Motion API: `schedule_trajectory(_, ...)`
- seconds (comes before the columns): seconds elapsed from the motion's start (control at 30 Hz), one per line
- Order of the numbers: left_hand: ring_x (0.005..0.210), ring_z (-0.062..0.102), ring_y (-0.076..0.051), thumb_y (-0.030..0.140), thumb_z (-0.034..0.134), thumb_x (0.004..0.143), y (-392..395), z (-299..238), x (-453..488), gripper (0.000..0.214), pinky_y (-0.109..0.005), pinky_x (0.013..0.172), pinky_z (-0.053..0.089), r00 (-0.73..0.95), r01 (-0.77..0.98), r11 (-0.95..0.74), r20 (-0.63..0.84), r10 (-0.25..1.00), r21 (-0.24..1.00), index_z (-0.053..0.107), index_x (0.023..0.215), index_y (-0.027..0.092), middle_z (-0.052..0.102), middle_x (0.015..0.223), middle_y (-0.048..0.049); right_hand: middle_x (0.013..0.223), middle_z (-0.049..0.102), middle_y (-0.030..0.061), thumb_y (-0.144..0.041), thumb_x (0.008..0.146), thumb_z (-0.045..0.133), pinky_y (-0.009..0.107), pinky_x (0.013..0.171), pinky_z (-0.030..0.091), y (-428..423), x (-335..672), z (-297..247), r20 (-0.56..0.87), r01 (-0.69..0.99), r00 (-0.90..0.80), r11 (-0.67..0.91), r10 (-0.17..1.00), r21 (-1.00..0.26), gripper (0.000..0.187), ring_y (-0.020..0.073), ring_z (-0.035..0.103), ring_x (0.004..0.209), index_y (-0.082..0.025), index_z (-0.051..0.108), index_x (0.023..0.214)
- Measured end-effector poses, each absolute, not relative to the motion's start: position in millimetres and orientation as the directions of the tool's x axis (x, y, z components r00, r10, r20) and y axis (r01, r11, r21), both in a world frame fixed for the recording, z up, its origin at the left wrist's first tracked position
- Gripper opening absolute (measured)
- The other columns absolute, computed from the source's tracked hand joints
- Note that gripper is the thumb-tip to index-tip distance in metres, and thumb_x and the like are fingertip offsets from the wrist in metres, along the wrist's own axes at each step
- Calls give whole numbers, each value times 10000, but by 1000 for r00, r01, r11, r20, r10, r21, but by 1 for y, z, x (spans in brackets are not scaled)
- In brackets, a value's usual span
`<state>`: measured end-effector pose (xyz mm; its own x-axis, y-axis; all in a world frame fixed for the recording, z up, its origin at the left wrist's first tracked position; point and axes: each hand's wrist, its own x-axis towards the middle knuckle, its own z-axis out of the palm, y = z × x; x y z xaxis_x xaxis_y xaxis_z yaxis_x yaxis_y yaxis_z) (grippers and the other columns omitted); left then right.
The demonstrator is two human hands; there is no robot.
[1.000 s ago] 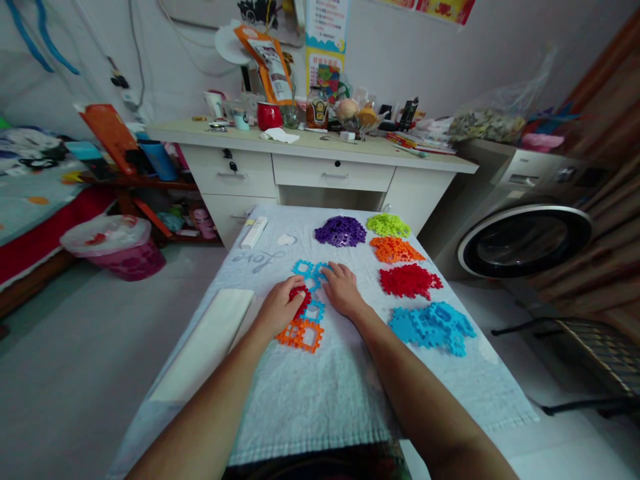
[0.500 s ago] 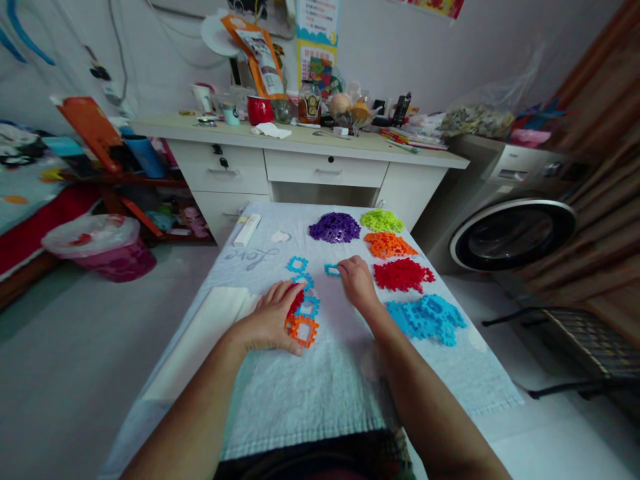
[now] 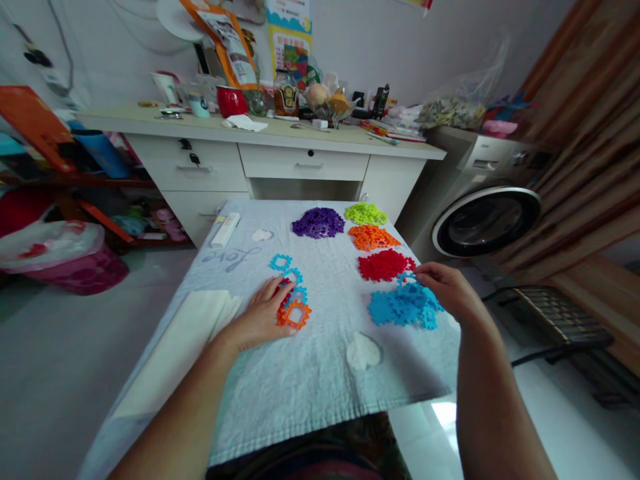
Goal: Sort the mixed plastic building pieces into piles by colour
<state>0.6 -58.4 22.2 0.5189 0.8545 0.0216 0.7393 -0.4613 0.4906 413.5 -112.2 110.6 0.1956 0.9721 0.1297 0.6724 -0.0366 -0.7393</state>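
Note:
My left hand [image 3: 263, 317] curls around the left side of a group of joined toothed plastic building pieces. Red pieces [image 3: 283, 293] show beside its fingers, and an orange square frame piece [image 3: 295, 315] is near its thumb. Blue square frame pieces [image 3: 281, 262] run from the group toward the far side of the table. On the right, my right hand [image 3: 445, 288] is closed, its fingertips pinching a blue square piece [image 3: 406, 277]. This piece is above the far edge of the blue pile [image 3: 400, 307], just in front of the red pile [image 3: 384, 265].
Orange [image 3: 373, 237], yellow-green [image 3: 366, 213] and purple [image 3: 319, 223] piles of pieces lie farther back on the cloth-covered table [image 3: 320, 373]. A white box [image 3: 226, 230] and folded white cloth [image 3: 175, 347] are at left. Behind stands a cluttered desk [image 3: 305, 163]; a washing machine [image 3: 487, 193] is at right.
My right hand has moved right, from the middle of the table to the blue pile, with a blue piece at its fingertips. My left hand stays at the joined pieces. The view has shifted right.

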Motion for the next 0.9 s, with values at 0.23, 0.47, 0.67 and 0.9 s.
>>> schedule_trajectory(0.23, 1402, 356, -316, 403, 656, 767, -51, 12, 23, 748, -474, 1175, 292, 446, 696, -466, 179, 877, 547, 390, 1431, 183, 362, 1503, -162, 716, 651, 24, -435, 772, 591, 260, 587, 426, -127, 416, 96, 97, 683, 153, -35, 984, -729, 303, 147, 548, 620, -171, 694, 880)
schedule_trajectory(0.47, 1356, 392, -315, 414, 670, 759, -50, 11, 24, 698, -483, 1153, 322, 415, 700, -473, 233, 879, 535, 428, 1380, 206, 408, 1444, -144, 635, 616, 18, -447, 738, 561, 252, 531, 390, -122, 419, 94, 156, 661, 307, -93, 939, -744, 329, 139, 510, 559, -153, 684, 819)
schedule_trajectory(0.67, 1346, 394, -320, 425, 681, 746, -50, 10, 24, 696, -491, 1141, 334, 414, 705, -468, 227, 882, 532, 438, 1363, 210, 396, 1443, -148, 619, 618, 30, -417, 728, 520, 278, 553, 380, -123, 429, 87, 140, 770, 376, -225, 916, -598, 300, 167, 536, 570, -170, 686, 765)
schedule_trajectory(0.9, 1404, 318, -355, 438, 760, 649, -46, 5, 12, 909, -512, 1155, 296, 408, 734, -434, 170, 897, 523, 354, 1442, 261, 320, 1507, -133, 804, 664, 74, -371, 750, 538, 307, 650, 423, -121, 413, 99, 305, 831, 418, -224, 856, -508, 261, 173, 559, 642, -175, 695, 821)
